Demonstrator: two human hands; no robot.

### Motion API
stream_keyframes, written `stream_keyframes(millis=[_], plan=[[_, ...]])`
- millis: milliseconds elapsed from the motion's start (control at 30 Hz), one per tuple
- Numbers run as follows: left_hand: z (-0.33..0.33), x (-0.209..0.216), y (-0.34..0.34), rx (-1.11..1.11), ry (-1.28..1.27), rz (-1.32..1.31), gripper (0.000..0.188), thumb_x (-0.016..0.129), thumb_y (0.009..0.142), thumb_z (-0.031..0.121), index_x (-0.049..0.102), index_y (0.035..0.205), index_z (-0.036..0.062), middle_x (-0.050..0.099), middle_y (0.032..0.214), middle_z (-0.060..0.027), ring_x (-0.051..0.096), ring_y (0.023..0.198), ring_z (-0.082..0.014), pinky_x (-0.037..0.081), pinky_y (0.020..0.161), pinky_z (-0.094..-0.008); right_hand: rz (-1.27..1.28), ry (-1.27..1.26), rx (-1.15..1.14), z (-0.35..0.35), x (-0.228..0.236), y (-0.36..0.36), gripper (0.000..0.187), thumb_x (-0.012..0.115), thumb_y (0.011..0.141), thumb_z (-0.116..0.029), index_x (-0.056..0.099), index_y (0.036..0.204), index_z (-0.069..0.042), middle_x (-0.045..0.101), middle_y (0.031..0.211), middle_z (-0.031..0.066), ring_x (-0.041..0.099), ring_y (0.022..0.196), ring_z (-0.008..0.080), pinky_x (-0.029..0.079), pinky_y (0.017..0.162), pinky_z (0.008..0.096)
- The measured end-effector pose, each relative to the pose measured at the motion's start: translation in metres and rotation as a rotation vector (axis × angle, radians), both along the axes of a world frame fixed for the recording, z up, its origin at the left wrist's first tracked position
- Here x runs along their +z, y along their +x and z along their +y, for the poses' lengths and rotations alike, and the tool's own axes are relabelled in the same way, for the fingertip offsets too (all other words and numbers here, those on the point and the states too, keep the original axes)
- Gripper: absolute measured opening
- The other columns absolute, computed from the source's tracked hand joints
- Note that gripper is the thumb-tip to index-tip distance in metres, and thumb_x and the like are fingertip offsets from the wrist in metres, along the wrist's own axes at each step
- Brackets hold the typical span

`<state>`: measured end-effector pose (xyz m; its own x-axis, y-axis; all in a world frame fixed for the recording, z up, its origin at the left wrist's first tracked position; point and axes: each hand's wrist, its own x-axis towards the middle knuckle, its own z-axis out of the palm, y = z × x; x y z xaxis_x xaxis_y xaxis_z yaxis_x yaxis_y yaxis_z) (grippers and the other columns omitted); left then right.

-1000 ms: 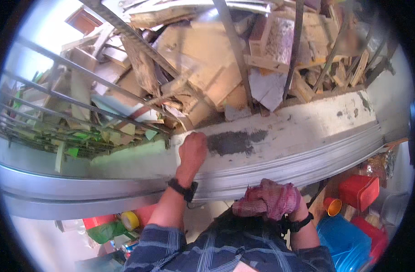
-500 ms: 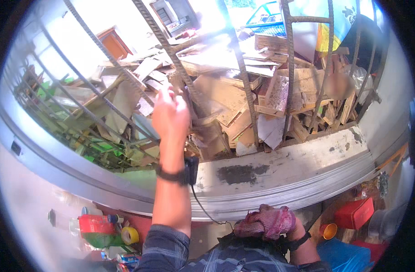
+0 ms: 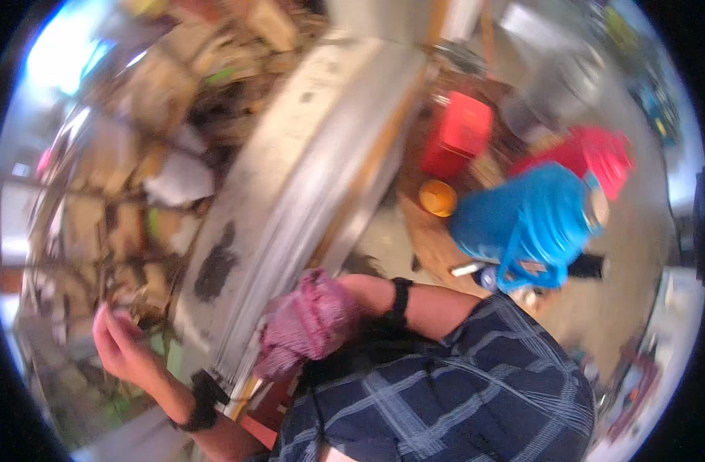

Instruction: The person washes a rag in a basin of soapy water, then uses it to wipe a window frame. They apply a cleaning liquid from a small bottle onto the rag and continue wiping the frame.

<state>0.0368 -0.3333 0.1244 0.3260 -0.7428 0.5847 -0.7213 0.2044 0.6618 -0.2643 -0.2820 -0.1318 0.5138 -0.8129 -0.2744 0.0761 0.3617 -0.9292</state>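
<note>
My bare left hand (image 3: 121, 344) is at the lower left, in front of the window bars and the wood scrap behind them. Its fingers are bent and pressed together; blur hides whether anything small is between them. A black band with a small box (image 3: 202, 400) sits on that wrist. Close to my body, a bunched pink knitted glove (image 3: 310, 323) covers my right hand (image 3: 352, 304). The fingers there are hidden under the fabric, which looks gripped. My right wrist also wears a black band (image 3: 400, 302).
A worn sill with metal tracks (image 3: 306, 177) runs diagonally past my hands. To the right, a wooden surface holds a red container (image 3: 458, 131), an orange cup (image 3: 437, 198), a large blue jug (image 3: 522, 215) and a pinkish-red plastic item (image 3: 602, 158). Broken boards (image 3: 160, 85) lie beyond the bars.
The view has swung to the right, bringing the blue jug fully into sight. My left hand, earlier raised by the bars, appears lower left. The pink glove remains at my right hand.
</note>
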Motion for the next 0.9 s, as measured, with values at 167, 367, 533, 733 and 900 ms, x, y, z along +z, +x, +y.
stream_keyframes(millis=[167,367,533,733,900], plan=[[0.019,-0.07,-0.077,-0.681,0.149,0.027,0.039,0.046,0.092,-0.005,0.056,0.13,-0.0016,0.068,0.104,-0.0098,0.055,0.074,-0.0096,0.047,0.065,-0.023,0.021,-0.015,-0.2,0.064,0.003,-0.018,0.04,0.065,0.081,-0.035,0.063,0.114,-0.013,0.067,0.099,0.0075,0.065,0.08,0.0223,0.052,0.069,0.0352],[0.054,-0.135,-0.159,-1.14,0.473,-0.134,0.027,0.058,0.091,-0.003,0.063,0.116,0.0008,0.068,0.11,-0.0102,0.064,0.091,-0.0149,0.051,0.079,-0.027,0.172,-0.218,-0.434,0.182,0.018,-0.036,0.044,0.065,0.08,-0.037,0.061,0.118,-0.014,0.067,0.1,0.0074,0.065,0.079,0.0227,0.052,0.069,0.036],[0.112,-0.207,-0.237,-1.451,0.683,-0.039,0.031,0.067,0.087,0.005,0.063,0.118,0.0052,0.068,0.111,-0.0099,0.062,0.08,-0.0152,0.052,0.072,-0.0286,0.655,-0.852,-0.507,0.286,0.086,-0.07,0.048,0.066,0.08,-0.039,0.061,0.12,-0.014,0.066,0.1,0.0073,0.065,0.079,0.023,0.052,0.069,0.0367],[0.181,-0.251,-0.33,-1.561,0.894,-0.293,0.061,0.074,0.082,0.023,0.049,0.136,0.0103,0.062,0.124,-0.0169,0.062,0.106,-0.0306,0.051,0.09,-0.0412,0.754,-0.669,-0.587,0.346,0.176,-0.092,0.044,0.063,0.078,-0.035,0.062,0.12,-0.02,0.062,0.089,0.0094,0.064,0.076,0.0277,0.05,0.065,0.0402],[0.224,-0.275,-0.389,-1.448,0.729,-0.573,0.082,0.077,0.079,0.028,0.033,0.145,0.0091,0.05,0.136,-0.0226,0.048,0.126,-0.0406,0.044,0.103,-0.0484,0.775,-0.327,-0.836,0.444,0.098,-0.094,0.05,0.064,0.075,-0.045,0.062,0.115,-0.015,0.062,0.101,0.0094,0.063,0.074,0.0282,0.047,0.065,0.039]])
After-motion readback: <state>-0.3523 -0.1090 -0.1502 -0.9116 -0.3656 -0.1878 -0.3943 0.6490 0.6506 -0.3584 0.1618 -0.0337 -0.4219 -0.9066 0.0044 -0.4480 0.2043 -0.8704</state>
